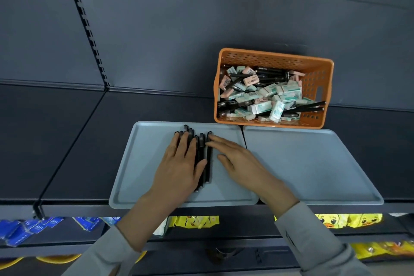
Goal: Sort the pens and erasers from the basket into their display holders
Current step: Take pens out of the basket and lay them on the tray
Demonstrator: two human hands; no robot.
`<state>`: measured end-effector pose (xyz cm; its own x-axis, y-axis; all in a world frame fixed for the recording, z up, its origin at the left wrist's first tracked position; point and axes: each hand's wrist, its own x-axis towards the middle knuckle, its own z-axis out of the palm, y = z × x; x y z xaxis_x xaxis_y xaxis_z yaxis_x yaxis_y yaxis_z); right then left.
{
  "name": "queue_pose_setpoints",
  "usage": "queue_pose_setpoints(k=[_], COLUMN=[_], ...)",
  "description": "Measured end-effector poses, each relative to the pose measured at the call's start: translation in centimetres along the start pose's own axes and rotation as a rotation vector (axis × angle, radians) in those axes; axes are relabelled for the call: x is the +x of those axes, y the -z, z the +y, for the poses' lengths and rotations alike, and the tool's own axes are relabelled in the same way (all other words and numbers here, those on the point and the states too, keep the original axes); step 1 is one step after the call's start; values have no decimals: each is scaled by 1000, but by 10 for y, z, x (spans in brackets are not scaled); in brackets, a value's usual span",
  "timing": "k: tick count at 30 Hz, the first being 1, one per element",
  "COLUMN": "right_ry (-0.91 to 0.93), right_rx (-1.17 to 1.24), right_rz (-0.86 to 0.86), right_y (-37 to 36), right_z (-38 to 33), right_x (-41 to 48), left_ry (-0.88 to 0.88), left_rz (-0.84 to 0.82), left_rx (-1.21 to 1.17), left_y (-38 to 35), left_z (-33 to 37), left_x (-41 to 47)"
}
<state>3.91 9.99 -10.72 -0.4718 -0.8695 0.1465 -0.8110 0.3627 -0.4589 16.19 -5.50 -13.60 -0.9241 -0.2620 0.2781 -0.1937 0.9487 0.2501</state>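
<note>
Both hands lie palm down, side by side. The left hand (181,163) points forward with straight fingers. The right hand (242,163), just beside it, slants inward, its straight fingertips nearing the left's. Grey sleeves (313,231) cover both forearms.

Your orange perforated basket (275,57) stands upright, just behind the two grey-blue trays and nearer the right one. In it lies a loose heap: white erasers (262,106) in green-printed sleeves, pink erasers (252,79) toward the back left, and black pens (310,106) lying flat or tilted among them, some half buried. The left tray (143,163) holds a row of black pens (208,172) laid side by side, touching, their length running front to back near the tray's middle. Your left hand (179,163) lies flat over the row; your right hand (239,161) touches its right edge with straight fingers. The right tray (313,163) lies beside the left, their edges almost touching.
</note>
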Motion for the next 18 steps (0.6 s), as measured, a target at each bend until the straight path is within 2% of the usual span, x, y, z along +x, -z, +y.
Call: queue_pose_setpoints(k=[2, 5, 9, 11, 14, 16, 18], right_ry=[25, 27, -118, -237, -344, -343, -286], right_rx=[2, 23, -24, -159, -445, -642, -788], right_rz=[106, 411, 631, 637, 459, 314, 259], right_y=[8, 38, 95, 120, 144, 150, 154], right_z=[2, 11, 43, 68, 99, 110, 116], right_x=[-4, -13, -18, -15, -8, -3, 1], left_ry=[-10, -45, -195, -221, -207, -188, -157], left_rz=[11, 175, 344, 330, 196, 96, 64], left_rx=[-24, -130, -175, -122, -15, 80, 127], left_y=[7, 31, 52, 54, 52, 47, 40], left_z=[-1, 11, 47, 63, 81, 86, 87], left_x=[4, 16, 56, 86, 128, 145, 154])
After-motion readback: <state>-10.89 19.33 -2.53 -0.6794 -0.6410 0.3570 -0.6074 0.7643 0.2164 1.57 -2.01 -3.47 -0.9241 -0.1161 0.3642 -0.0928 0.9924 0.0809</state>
